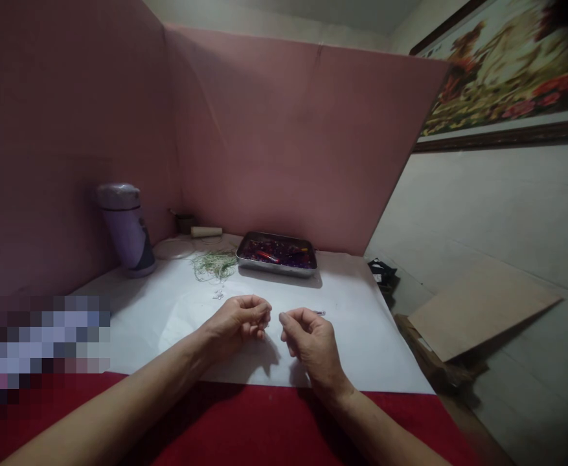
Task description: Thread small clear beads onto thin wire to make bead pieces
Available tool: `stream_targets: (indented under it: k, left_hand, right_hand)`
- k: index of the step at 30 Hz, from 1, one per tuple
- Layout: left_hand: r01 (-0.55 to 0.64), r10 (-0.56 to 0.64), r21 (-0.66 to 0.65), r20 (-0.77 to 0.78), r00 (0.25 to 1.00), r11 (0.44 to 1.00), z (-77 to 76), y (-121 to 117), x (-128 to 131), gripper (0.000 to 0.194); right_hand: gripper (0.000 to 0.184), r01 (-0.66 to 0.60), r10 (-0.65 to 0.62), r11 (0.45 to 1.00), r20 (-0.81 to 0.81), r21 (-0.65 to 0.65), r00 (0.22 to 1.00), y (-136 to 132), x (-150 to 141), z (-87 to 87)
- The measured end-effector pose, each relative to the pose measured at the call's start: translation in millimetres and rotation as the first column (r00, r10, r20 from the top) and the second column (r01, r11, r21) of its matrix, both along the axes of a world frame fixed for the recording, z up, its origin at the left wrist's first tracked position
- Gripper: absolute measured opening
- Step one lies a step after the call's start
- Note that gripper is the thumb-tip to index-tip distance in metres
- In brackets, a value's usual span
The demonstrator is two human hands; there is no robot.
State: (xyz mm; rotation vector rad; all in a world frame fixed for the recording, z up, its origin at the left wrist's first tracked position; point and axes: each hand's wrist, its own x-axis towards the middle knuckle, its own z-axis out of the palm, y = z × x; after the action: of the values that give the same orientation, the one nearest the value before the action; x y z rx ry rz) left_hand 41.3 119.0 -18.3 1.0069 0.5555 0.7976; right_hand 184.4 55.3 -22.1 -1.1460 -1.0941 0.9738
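Note:
My left hand (pixel 247 317) and my right hand (pixel 309 336) are raised over the white sheet (pixel 186 330), a small gap between their fingertips. Each is closed in a pinch of thumb and forefinger. Whatever lies between the fingers is too small to make out. Beyond my left hand lies a little cluster of small pale pieces (pixel 218 294). A small thin object with a purplish end (pixel 320 313) rests on the sheet just behind my right hand. Farther back, a tangle of green thread (pixel 214 265) lies beside a metal tray (pixel 278 268) holding dark purple contents and a red-handled item.
A purple tumbler (pixel 127 236) stands at the left. A pale cylinder (pixel 206 232) and a dark cup (pixel 184 224) are by the pink partition (pixel 284 142) at the back. Red cloth (pixel 264 427) covers the near edge. A brown board (pixel 485 307) leans low at the right.

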Motion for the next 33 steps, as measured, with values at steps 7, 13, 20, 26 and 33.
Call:
stream_targets:
  k: [7,13,20,26,33]
  left_hand:
    - [0.03,-0.03,-0.017,0.015,0.999,0.999,-0.6,1.3,-0.7,0.016]
    - [0.035,-0.035,-0.013,0.006,0.999,0.999,-1.9,1.4,-0.1,0.014]
    - [0.021,-0.02,-0.019,0.009,1.0,1.0,-1.7,2.5,0.2,0.014]
    - [0.013,-0.012,-0.012,0.01,1.0,1.0,-1.0,1.9,-0.1,0.015]
    - [0.012,-0.012,-0.001,0.006,1.0,1.0,-2.5,2.5,-0.3,0.016]
  right_hand:
    - [0.023,-0.014,0.014,1.0,0.023,0.009,1.0,-1.4,0.1,-1.3]
    - [0.023,-0.007,0.007,1.0,0.028,0.009,1.0,-2.2,0.1,0.0]
    - [0.023,-0.002,0.002,1.0,0.034,0.007,0.999,-2.5,-0.8,0.6]
    - [0.023,-0.014,0.013,1.0,0.041,0.021,0.999,-1.3,0.2,-3.1]
    - [0.022,-0.01,0.009,1.0,0.041,0.024,0.999,-1.7,-0.6,-0.3]
